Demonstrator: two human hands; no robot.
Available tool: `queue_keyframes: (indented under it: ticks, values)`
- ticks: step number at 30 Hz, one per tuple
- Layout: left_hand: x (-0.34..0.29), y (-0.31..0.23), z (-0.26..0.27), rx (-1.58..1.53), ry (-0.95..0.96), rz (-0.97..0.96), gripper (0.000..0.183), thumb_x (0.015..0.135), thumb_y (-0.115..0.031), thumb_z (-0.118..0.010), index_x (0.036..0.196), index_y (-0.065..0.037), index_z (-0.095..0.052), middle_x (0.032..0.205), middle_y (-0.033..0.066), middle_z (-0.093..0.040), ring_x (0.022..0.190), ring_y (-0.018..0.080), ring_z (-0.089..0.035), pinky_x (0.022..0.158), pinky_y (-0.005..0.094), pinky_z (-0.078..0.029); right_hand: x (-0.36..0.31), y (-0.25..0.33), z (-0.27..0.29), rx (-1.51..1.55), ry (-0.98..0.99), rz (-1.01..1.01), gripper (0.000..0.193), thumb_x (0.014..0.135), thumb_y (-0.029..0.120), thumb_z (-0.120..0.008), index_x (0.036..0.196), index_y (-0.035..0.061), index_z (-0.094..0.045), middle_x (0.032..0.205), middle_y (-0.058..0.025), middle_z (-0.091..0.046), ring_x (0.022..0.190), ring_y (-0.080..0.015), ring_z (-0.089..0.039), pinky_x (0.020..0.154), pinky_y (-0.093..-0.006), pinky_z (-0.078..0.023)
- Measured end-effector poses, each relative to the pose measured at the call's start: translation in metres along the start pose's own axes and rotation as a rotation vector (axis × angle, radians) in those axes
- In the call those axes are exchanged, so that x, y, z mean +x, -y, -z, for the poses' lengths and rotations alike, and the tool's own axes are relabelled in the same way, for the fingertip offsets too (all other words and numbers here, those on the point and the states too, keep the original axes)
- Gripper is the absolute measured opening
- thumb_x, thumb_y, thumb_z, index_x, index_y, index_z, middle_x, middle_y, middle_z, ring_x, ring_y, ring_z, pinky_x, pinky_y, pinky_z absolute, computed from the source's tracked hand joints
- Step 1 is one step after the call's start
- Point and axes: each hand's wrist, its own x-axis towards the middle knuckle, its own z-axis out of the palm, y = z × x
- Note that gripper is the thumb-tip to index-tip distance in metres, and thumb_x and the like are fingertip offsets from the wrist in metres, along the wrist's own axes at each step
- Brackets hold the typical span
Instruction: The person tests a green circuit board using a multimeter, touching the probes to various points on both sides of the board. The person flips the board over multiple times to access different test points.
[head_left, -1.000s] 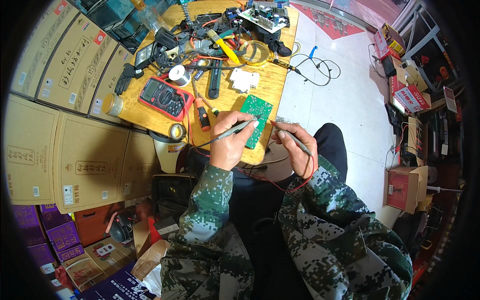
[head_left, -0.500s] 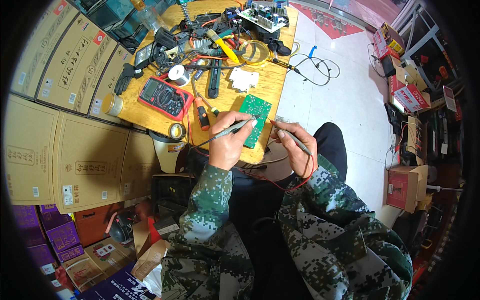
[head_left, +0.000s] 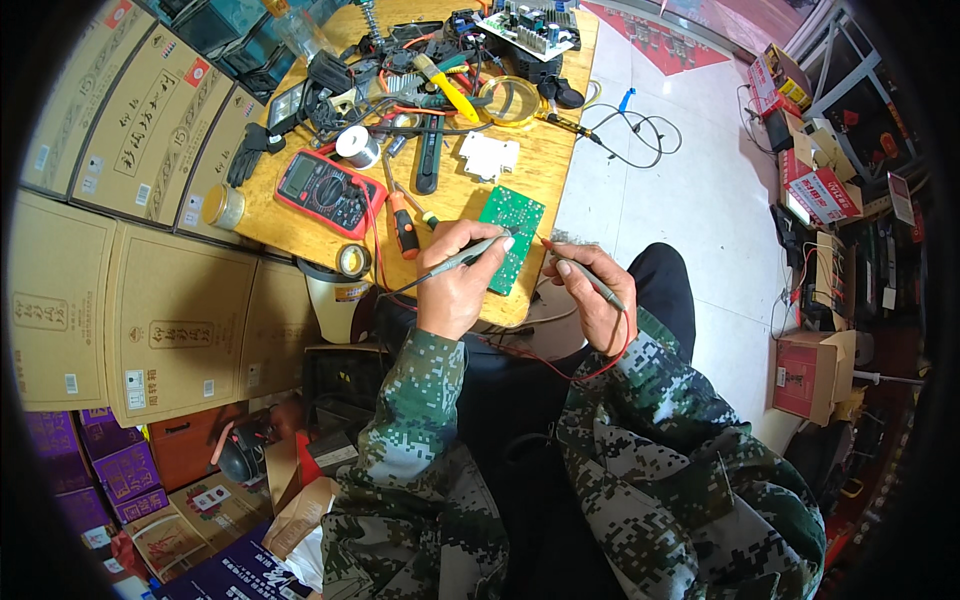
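Observation:
A green circuit board (head_left: 516, 215) lies at the near right edge of the wooden table. My left hand (head_left: 452, 285) is closed round a grey test probe (head_left: 462, 257) with a black lead, its tip end over the board. Just right of the board, my right hand (head_left: 592, 295) pinches a second grey test probe (head_left: 597, 284) with a red lead; its tip points to the board's right edge, and I cannot tell if it touches. Both leads run toward the red multimeter (head_left: 328, 193), left of the board. Its display is too small to read.
On the wooden table (head_left: 275, 225) are a screwdriver (head_left: 403, 228), a solder spool (head_left: 357, 147), a utility knife (head_left: 428, 155), a white plastic piece (head_left: 487, 156), a yellow-handled brush (head_left: 447, 90), a roll of tape (head_left: 353, 261) and tangled cables. Cardboard boxes (head_left: 180, 320) stack up on the left.
Almost nothing differs. Both hands keep their hold on the probes at nearly the same spots by the board.

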Motion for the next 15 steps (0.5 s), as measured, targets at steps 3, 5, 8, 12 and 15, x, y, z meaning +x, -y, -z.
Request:
queue_keyframes:
  ticks: [3, 5, 8, 12, 15]
  values:
    - [-0.0002, -0.0025, 0.0006, 0.032, 0.006, -0.006, 0.013, 0.094, 0.000, -0.084, 0.105, 0.004, -0.077, 0.102, 0.0064, -0.075, 0.091, 0.0115, -0.069, 0.084, 0.0269, -0.056, -0.0001, -0.0003, 0.0003, 0.000, 0.004, 0.006, 0.029, 0.110, 0.010, -0.066, 0.134, -0.0052, -0.073, 0.116, -0.0126, -0.075, 0.104, -0.0185, -0.072, 0.095, -0.0318, -0.057]
    - [0.0003, -0.0035, 0.0006, 0.043, 0.008, -0.012, 0.013, 0.094, 0.000, -0.084, 0.105, 0.003, -0.077, 0.101, 0.0064, -0.074, 0.091, 0.0118, -0.069, 0.084, 0.0269, -0.056, 0.0002, -0.0014, 0.0006, -0.006, 0.007, 0.008, 0.029, 0.110, 0.010, -0.066, 0.134, -0.0050, -0.073, 0.117, -0.0128, -0.075, 0.104, -0.0186, -0.072, 0.095, -0.0320, -0.057]
    - [0.0009, -0.0038, 0.0006, 0.046, 0.010, -0.025, 0.014, 0.093, 0.001, -0.084, 0.105, 0.003, -0.077, 0.100, 0.0065, -0.074, 0.091, 0.0123, -0.069, 0.083, 0.0271, -0.056, 0.0009, -0.0037, 0.0006, -0.017, 0.010, 0.007, 0.029, 0.110, 0.011, -0.066, 0.134, -0.0048, -0.073, 0.119, -0.0131, -0.076, 0.106, -0.0187, -0.073, 0.095, -0.0323, -0.057]
    - [-0.0001, -0.0034, 0.0002, 0.021, 0.007, -0.018, 0.014, 0.093, 0.001, -0.084, 0.105, 0.003, -0.077, 0.101, 0.0067, -0.074, 0.091, 0.0127, -0.070, 0.083, 0.0273, -0.056, 0.0018, -0.0053, 0.0014, -0.026, 0.028, 0.006, 0.030, 0.110, 0.011, -0.066, 0.135, -0.0052, -0.072, 0.119, -0.0135, -0.076, 0.108, -0.0191, -0.073, 0.095, -0.0326, -0.057]
    - [0.0002, -0.0026, -0.0007, 0.023, 0.001, -0.027, 0.014, 0.093, 0.001, -0.084, 0.105, 0.003, -0.077, 0.101, 0.0066, -0.074, 0.091, 0.0126, -0.070, 0.083, 0.0272, -0.056, 0.0018, -0.0053, 0.0010, -0.018, 0.029, -0.011, 0.031, 0.110, 0.012, -0.066, 0.136, -0.0054, -0.071, 0.118, -0.0135, -0.076, 0.108, -0.0191, -0.073, 0.096, -0.0327, -0.057]
